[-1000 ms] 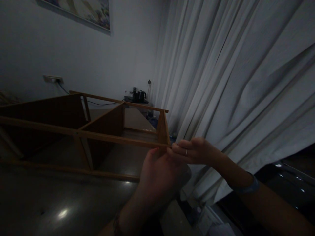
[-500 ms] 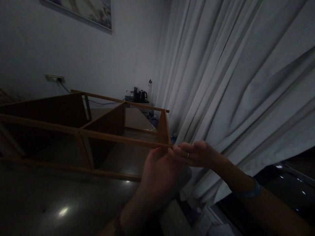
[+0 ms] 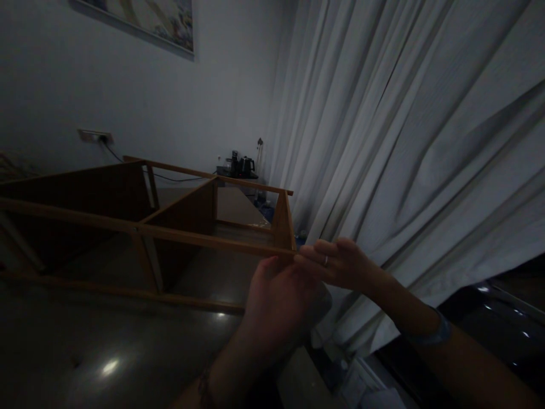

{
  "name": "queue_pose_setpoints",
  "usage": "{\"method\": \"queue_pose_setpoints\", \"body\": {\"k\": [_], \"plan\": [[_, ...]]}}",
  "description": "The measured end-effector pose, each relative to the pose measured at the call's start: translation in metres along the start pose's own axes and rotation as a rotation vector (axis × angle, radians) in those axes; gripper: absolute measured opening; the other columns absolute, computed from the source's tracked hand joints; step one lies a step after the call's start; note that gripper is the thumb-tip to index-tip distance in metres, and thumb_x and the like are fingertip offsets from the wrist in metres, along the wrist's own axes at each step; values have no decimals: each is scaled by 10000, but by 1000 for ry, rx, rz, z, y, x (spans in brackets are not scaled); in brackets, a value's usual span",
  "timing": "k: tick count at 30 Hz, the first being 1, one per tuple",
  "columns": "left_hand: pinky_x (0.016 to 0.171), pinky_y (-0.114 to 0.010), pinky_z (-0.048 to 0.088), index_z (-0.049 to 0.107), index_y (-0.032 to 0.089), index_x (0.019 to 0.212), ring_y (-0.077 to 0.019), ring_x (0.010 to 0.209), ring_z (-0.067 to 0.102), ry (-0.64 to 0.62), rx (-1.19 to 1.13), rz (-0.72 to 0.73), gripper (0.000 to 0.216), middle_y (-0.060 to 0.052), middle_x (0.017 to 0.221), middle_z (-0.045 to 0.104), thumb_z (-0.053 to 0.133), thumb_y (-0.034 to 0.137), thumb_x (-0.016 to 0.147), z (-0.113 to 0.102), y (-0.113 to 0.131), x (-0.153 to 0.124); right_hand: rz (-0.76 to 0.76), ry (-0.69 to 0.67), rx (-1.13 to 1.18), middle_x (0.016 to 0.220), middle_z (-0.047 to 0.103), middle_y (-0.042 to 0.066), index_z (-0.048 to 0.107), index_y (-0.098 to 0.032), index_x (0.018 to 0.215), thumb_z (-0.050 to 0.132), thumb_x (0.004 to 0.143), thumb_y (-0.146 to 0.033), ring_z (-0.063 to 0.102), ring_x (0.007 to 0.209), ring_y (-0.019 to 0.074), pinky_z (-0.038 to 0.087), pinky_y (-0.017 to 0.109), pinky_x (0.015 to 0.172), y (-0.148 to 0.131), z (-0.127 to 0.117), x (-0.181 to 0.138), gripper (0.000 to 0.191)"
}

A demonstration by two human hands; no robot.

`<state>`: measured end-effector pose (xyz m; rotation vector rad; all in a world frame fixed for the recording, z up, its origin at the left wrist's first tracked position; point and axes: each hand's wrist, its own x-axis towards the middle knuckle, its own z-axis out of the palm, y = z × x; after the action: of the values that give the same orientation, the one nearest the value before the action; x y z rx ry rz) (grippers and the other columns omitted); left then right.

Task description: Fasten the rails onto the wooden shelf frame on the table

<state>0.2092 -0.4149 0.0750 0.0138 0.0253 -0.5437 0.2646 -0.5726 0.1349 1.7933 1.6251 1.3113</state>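
A wooden shelf unit [image 3: 217, 243] lies on its side, an open frame of brown rails with brown panels between them. My left hand [image 3: 279, 307] is closed around its near right end, thumb tip up against the front rail and the other fingers mostly hidden. Right beside it, my right hand [image 3: 332, 264], with a ring on one finger, has its fingers pressed together at the rail's end corner. Whatever those fingertips pinch is hidden behind the hands.
The shelf rests on a shiny grey tabletop [image 3: 140, 346]. Long pale curtains [image 3: 340, 142] hang close on the right. At the back, a black kettle [image 3: 246, 166] stands by the wall, and a cable runs from a wall socket [image 3: 94, 136]. A glossy black surface [image 3: 489, 324] lies lower right.
My right hand has shifted very slightly at the corner, its fingers tilting a little upward. My left hand and the shelf unit have stayed in place.
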Motion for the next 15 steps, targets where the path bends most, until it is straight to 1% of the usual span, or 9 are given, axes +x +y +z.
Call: {"method": "queue_pose_setpoints", "body": {"k": [2,3,5,7,8,10,12,15], "plan": [[841,-300,549,605,101,1033,-197,868,673,11,-3,2,282,-99,928,666,488,329,915,-1,-1,1,102,63,29,844,707,-77,638,-260,932,494,983,-133,524,739,132,266,337,679,-3,0,-5,199],[846,-299,548,604,103,1034,-199,878,672,31,0,11,279,-98,925,661,496,328,909,0,-2,1,176,93,44,813,702,-80,637,-260,926,525,985,-175,523,714,130,271,335,679,-6,1,-8,153],[873,-294,539,603,110,1035,-200,909,669,61,5,31,255,-93,920,656,510,302,896,0,-3,2,370,133,51,744,683,-78,645,-261,924,588,972,-261,523,682,133,278,335,683,-17,2,-11,74],[901,-293,526,600,109,1027,-196,919,665,44,-1,34,242,-92,918,653,497,288,900,0,-4,3,554,151,28,695,663,-70,657,-262,923,598,969,-299,522,672,142,276,336,679,-32,4,-12,84],[907,-293,521,600,108,1017,-193,910,664,22,-9,27,246,-92,912,652,478,293,910,-1,-4,3,621,161,1,682,657,-61,661,-257,918,581,978,-290,516,668,148,272,337,671,-41,5,-11,105],[892,-285,520,600,103,996,-183,875,663,-21,-24,6,276,-92,897,650,431,313,935,-3,-2,3,699,163,-71,683,658,-46,661,-245,922,566,977,-225,490,651,154,274,333,653,-59,6,-8,112],[860,-276,524,601,91,993,-178,850,666,-58,-19,-27,322,-94,886,651,398,338,952,-7,0,2,738,171,-146,701,665,-38,662,-245,935,578,954,-166,475,631,152,280,332,642,-76,7,-4,117],[816,-261,529,605,74,988,-170,818,668,-90,5,-72,363,-96,876,658,387,362,958,-9,3,-2,805,220,-169,746,669,-8,673,-258,998,575,936,-159,497,661,173,316,339,655,-93,12,4,153]]}}
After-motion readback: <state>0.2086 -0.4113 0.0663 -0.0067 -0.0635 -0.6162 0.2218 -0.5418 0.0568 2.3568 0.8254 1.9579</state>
